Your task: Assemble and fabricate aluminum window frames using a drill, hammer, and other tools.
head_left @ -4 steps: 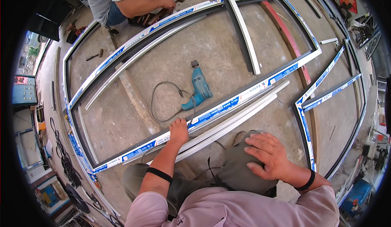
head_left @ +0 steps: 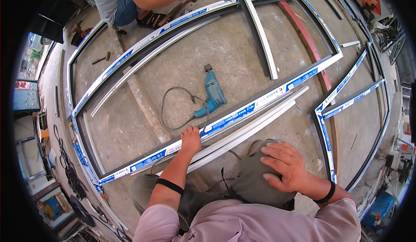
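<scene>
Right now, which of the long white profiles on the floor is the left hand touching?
The left hand rests on the frame's near rail, wrapped in blue-printed film; the plain white loose strips lie beside it, closer to the person.

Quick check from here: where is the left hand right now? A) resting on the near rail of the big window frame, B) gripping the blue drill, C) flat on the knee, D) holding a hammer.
A: the left hand rests on the near rail of the frame, while the blue drill lies untouched inside it and the right hand is on the knee.
</scene>
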{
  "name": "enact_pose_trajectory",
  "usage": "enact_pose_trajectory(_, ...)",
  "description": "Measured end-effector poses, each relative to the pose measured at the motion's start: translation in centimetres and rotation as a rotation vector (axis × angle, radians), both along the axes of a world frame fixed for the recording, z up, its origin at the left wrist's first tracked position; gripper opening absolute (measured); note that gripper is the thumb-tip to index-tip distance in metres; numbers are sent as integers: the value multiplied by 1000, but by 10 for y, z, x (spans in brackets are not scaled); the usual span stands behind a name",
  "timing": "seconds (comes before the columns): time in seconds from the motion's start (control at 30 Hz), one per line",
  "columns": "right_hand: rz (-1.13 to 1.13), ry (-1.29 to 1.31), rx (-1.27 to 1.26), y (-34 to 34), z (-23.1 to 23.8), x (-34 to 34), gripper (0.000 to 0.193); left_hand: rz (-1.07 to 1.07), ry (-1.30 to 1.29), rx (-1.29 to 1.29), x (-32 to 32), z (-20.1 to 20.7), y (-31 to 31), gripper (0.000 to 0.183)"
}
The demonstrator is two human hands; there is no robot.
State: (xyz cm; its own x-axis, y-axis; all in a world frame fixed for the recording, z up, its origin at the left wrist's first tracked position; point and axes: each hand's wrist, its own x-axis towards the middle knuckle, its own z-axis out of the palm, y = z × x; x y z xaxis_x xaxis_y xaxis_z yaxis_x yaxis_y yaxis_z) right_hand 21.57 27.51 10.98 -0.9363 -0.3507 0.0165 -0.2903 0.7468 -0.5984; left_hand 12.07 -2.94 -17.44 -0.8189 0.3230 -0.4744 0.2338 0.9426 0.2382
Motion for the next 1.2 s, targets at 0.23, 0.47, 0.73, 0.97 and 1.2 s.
enact_pose_trajectory(0.23,-1,-6,5,-1,1,-1,40,8,-32,-36,-1,1,2,36)
enact_pose_trajectory(0.47,5,7,-19,-2,0,-1,40,5,7,18,-1,5,0,30)
enact_pose_trajectory(0.73,11,22,-6,0,2,-2,41,6,-31,-27,-2,6,1,38)
enact_pose_trajectory(0.97,-2,15,4,0,4,0,41,-2,-63,-41,-3,9,3,40)
enact_pose_trajectory(1.2,-1,12,10,0,3,2,41,-9,3,-20,1,0,1,31)
